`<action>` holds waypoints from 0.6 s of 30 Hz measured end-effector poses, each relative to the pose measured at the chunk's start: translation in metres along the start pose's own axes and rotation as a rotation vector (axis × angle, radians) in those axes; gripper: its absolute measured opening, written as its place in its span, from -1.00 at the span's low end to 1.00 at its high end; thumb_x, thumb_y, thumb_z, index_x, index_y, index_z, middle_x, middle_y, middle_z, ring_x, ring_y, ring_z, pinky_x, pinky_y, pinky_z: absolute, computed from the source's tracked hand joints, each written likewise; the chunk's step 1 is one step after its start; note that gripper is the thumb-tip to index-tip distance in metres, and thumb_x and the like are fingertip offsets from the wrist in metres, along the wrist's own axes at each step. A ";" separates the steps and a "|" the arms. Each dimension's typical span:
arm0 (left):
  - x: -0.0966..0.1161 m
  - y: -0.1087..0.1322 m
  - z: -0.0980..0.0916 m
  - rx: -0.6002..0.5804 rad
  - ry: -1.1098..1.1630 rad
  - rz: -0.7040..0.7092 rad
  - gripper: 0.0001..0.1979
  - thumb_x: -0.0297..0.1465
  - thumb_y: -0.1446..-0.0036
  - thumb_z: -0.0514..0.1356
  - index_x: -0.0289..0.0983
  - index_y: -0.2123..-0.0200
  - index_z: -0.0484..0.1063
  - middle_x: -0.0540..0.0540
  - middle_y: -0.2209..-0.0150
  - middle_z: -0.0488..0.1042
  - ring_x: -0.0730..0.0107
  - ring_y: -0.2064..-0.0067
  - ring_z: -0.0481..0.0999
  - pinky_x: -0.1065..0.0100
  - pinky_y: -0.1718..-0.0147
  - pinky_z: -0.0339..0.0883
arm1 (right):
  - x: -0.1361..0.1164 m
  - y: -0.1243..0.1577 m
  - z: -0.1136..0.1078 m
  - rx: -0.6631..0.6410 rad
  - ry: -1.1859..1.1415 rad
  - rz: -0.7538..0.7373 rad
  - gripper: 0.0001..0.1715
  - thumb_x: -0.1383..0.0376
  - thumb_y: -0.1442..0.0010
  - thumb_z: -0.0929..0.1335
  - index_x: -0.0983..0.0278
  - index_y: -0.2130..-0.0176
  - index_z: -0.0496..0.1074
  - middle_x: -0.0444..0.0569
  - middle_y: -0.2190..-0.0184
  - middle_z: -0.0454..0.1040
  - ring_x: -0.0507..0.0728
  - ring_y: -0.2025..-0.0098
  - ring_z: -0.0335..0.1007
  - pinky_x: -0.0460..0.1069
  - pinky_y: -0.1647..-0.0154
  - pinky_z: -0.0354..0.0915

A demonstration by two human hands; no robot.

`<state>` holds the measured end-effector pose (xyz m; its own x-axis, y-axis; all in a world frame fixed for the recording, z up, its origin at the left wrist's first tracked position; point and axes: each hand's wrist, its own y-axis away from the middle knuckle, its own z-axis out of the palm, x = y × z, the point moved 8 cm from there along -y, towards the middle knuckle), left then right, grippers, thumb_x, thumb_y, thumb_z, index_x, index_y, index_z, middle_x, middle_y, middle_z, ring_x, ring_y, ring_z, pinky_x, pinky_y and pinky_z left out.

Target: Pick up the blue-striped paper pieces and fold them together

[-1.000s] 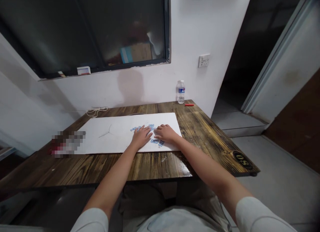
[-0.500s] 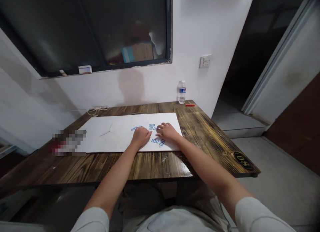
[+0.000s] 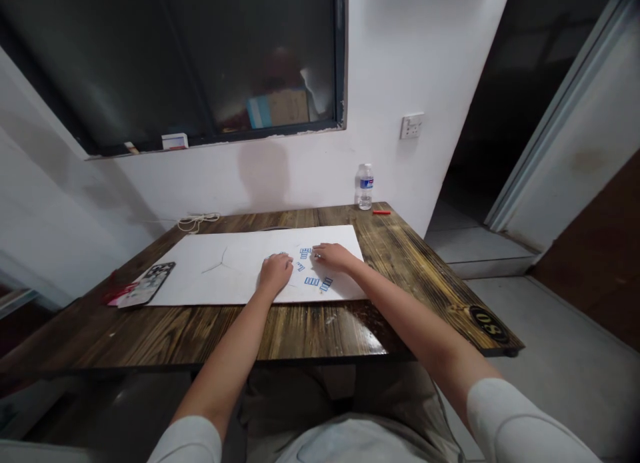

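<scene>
Several small flat blue-and-white pieces (image 3: pixel 311 282) lie on a white board (image 3: pixel 245 286), some side by side in short rows. My left hand (image 3: pixel 275 274) rests low on the board with loosely bent fingers apart. Its fingertips partly cover a few pieces at the board's middle. To the right, my right hand (image 3: pixel 334 256) has its fingertips drawn together at the upper cluster of pieces (image 3: pixel 305 252). It seems to pinch one small piece there, mostly hidden by the fingers. One tilted piece (image 3: pixel 301 266) lies between the hands.
Thin dark lines (image 3: pixel 220 261) mark the board's left half. A phone-like patterned object (image 3: pixel 149 284) and something red (image 3: pixel 114 295) lie at its left edge. On the wooden table (image 3: pixel 420 283) are a white cord (image 3: pixel 197 221), a water bottle (image 3: pixel 366 186) and a red pen-like stick (image 3: pixel 381 212).
My left hand has shifted slightly left, away from the pieces between the hands. My right hand has moved a little up, its spread fingers now closer together. A tilted piece between them is uncovered.
</scene>
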<state>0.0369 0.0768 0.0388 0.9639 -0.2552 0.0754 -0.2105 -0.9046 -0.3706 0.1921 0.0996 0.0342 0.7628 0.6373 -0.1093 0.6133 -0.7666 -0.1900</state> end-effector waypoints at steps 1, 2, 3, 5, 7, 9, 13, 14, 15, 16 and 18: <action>-0.001 0.000 0.001 -0.008 -0.003 0.003 -0.67 -0.44 -0.18 0.04 -0.17 0.13 0.57 -0.09 -0.02 0.53 0.17 -0.07 0.45 0.18 -0.04 0.26 | -0.004 -0.006 0.001 -0.020 -0.002 -0.013 -0.51 0.16 -0.36 0.19 0.18 -0.21 0.32 0.01 -0.25 0.29 0.22 -0.27 0.19 0.11 -0.17 0.21; -0.001 0.000 0.002 -0.011 -0.004 0.005 -0.67 -0.43 -0.19 0.03 -0.17 0.13 0.57 -0.09 -0.03 0.53 0.18 -0.08 0.44 0.18 -0.05 0.25 | -0.008 -0.011 0.002 -0.042 -0.004 -0.024 -0.49 0.15 -0.36 0.19 0.17 -0.23 0.29 0.00 -0.26 0.27 0.22 -0.28 0.17 0.13 -0.19 0.20; -0.002 0.000 0.003 -0.011 -0.005 0.005 -0.68 -0.41 -0.21 0.03 -0.17 0.12 0.56 -0.09 -0.03 0.53 0.19 -0.08 0.44 0.18 -0.06 0.25 | -0.012 -0.016 0.004 -0.068 -0.004 -0.030 -0.49 0.13 -0.36 0.18 0.14 -0.24 0.28 -0.01 -0.28 0.25 0.24 -0.30 0.14 0.16 -0.20 0.19; -0.002 0.001 0.003 -0.008 -0.010 -0.001 -0.68 -0.38 -0.23 0.03 -0.17 0.11 0.56 -0.10 -0.05 0.52 0.19 -0.09 0.44 0.18 -0.07 0.25 | -0.018 -0.023 0.009 -0.136 -0.008 -0.033 -0.50 0.09 -0.36 0.18 0.07 -0.22 0.29 -0.06 -0.30 0.22 0.28 -0.32 0.11 0.24 -0.21 0.17; -0.003 0.002 0.004 -0.014 -0.023 -0.015 -0.69 -0.36 -0.24 0.04 -0.16 0.11 0.57 -0.11 -0.06 0.51 0.18 -0.10 0.43 0.18 -0.07 0.26 | -0.021 -0.023 0.017 -0.210 -0.025 -0.014 -0.50 0.02 -0.33 0.20 0.00 -0.20 0.31 -0.10 -0.32 0.17 0.32 -0.34 0.05 0.32 -0.22 0.12; -0.005 0.003 0.005 -0.028 -0.026 -0.031 -0.69 -0.35 -0.24 0.05 -0.15 0.11 0.57 -0.11 -0.06 0.51 0.17 -0.11 0.43 0.18 -0.06 0.27 | -0.021 -0.018 0.022 -0.261 -0.055 0.008 -0.45 -0.05 -0.30 0.21 -0.05 -0.22 0.27 -0.10 -0.36 0.08 0.34 -0.37 -0.03 0.38 -0.24 0.05; -0.007 0.003 0.010 -0.079 0.009 -0.025 -0.67 -0.28 -0.27 0.05 -0.15 0.03 0.54 -0.11 -0.08 0.50 0.19 -0.13 0.42 0.21 -0.09 0.25 | -0.022 -0.002 0.026 -0.297 -0.107 -0.013 -0.32 -0.12 -0.28 0.19 -0.04 -0.31 0.13 -0.03 -0.41 -0.09 0.40 -0.40 -0.18 0.46 -0.26 -0.08; -0.006 0.003 0.011 -0.095 0.020 -0.012 -0.66 -0.27 -0.28 0.04 -0.15 0.01 0.52 -0.12 -0.09 0.48 0.19 -0.14 0.40 0.21 -0.12 0.24 | -0.022 0.002 0.025 -0.298 -0.114 -0.020 -0.32 -0.12 -0.28 0.19 -0.04 -0.31 0.13 -0.02 -0.41 -0.09 0.42 -0.40 -0.19 0.48 -0.25 -0.10; -0.005 0.002 0.013 -0.110 0.031 0.003 -0.65 -0.26 -0.28 0.04 -0.16 -0.01 0.51 -0.13 -0.11 0.47 0.19 -0.16 0.39 0.20 -0.14 0.21 | -0.022 0.006 0.024 -0.298 -0.122 -0.028 -0.33 -0.11 -0.28 0.19 -0.05 -0.31 0.14 -0.02 -0.41 -0.08 0.43 -0.40 -0.19 0.49 -0.24 -0.11; -0.003 0.002 0.015 -0.125 0.041 0.019 -0.64 -0.24 -0.29 0.03 -0.16 -0.03 0.50 -0.14 -0.13 0.45 0.19 -0.18 0.37 0.19 -0.16 0.19 | -0.022 0.009 0.023 -0.302 -0.129 -0.033 -0.34 -0.11 -0.29 0.19 -0.06 -0.30 0.15 -0.03 -0.40 -0.07 0.44 -0.40 -0.19 0.49 -0.24 -0.12; -0.001 0.002 0.018 -0.153 0.059 0.049 -0.62 -0.22 -0.31 0.01 -0.17 -0.07 0.46 -0.15 -0.18 0.39 0.17 -0.23 0.31 0.15 -0.19 0.15 | -0.022 0.014 0.022 -0.317 -0.143 -0.045 -0.36 -0.11 -0.29 0.18 -0.08 -0.29 0.16 -0.04 -0.40 -0.06 0.44 -0.40 -0.21 0.50 -0.25 -0.15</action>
<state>0.0385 0.0810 0.0208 0.9415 -0.3160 0.1169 -0.2837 -0.9308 -0.2307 0.1794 0.0771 0.0127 0.7110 0.6583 -0.2472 0.6958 -0.7095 0.1120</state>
